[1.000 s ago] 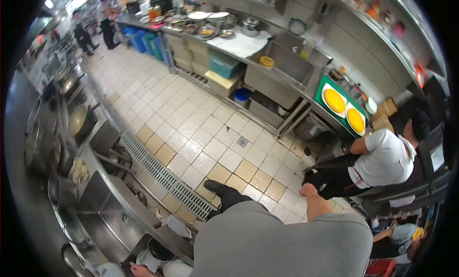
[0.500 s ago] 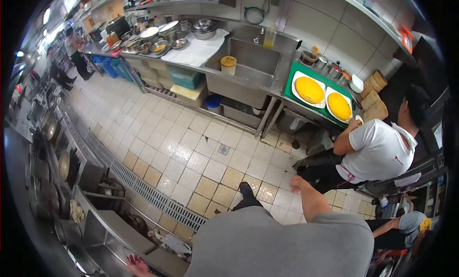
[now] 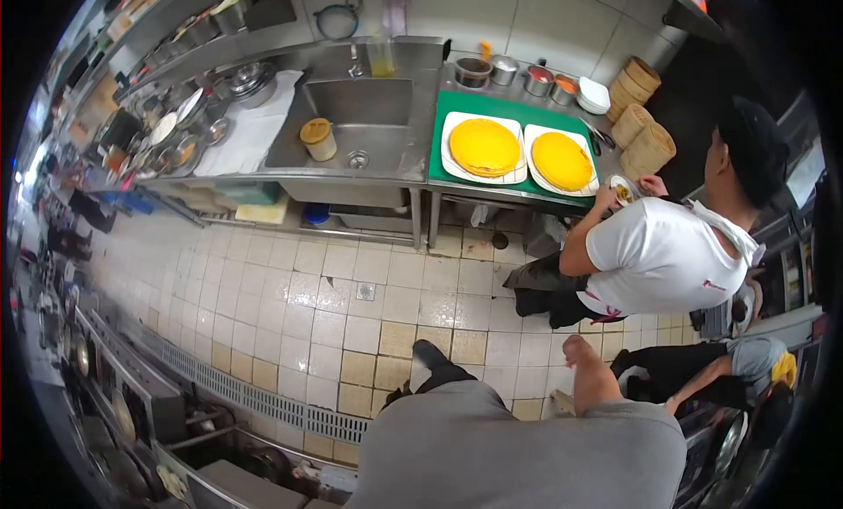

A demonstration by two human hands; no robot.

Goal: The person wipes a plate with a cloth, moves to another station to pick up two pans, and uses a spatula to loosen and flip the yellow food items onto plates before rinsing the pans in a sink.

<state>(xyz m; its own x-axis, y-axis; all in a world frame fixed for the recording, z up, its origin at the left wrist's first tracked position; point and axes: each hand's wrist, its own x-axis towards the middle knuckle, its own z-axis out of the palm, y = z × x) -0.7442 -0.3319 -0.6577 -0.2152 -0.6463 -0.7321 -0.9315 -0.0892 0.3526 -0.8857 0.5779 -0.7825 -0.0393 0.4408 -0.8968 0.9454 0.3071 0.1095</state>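
My right hand (image 3: 577, 351) hangs low over the tiled floor, beside a co-worker in a white shirt (image 3: 663, 250). Its fingers look foreshortened and small, and I cannot make out how far they are curled; no object shows in it. My left hand is out of view. The co-worker holds a small dish of food (image 3: 621, 191) at the counter. Near it, two white plates bear stacks of round yellow sheets, one on the left (image 3: 485, 146) and one on the right (image 3: 562, 160), both on a green mat (image 3: 452, 112).
A steel sink (image 3: 373, 105) holds a yellow-lidded tub (image 3: 318, 140). Seasoning pots (image 3: 539, 80) and bamboo steamers (image 3: 648, 149) stand behind the plates. Another person (image 3: 746, 360) bends at the lower right. Stoves (image 3: 123, 368) and a floor grate (image 3: 255, 390) lie left.
The view has turned right and the counter shows closer. My left hand has left the view at the lower left. The co-worker's dish shows more fully.
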